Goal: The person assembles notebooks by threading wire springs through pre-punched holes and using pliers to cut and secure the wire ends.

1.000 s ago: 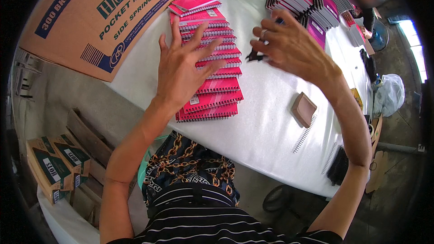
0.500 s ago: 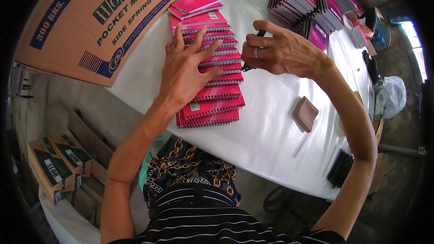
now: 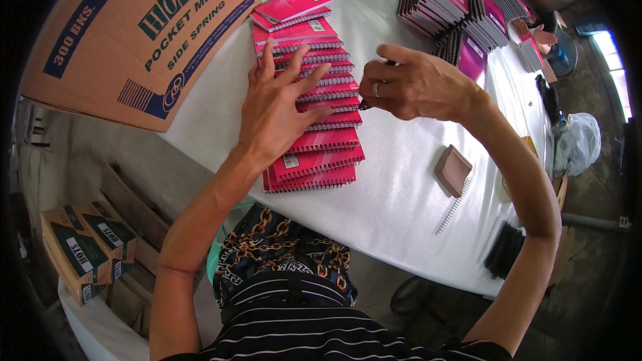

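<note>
Pink spiral-bound notebooks (image 3: 314, 127) fanned in an overlapping row on white surface (image 3: 401, 180).
Left hand (image 3: 277, 110) pressed flat, fingers spread, on glossy covers; right hand (image 3: 414, 83) clenched around dark pen (image 3: 374, 87) just beside.

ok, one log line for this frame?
left hand: flat on fanned row of pink spiral notebooks | right hand: holding dark pen over row | white table

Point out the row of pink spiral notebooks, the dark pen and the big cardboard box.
Row of pink spiral notebooks (image 3: 321, 160), head view: a near cover.
Dark pen (image 3: 390, 63), head view: end above right hand.
Big cardboard box (image 3: 114, 20), head view: printed side.
</note>
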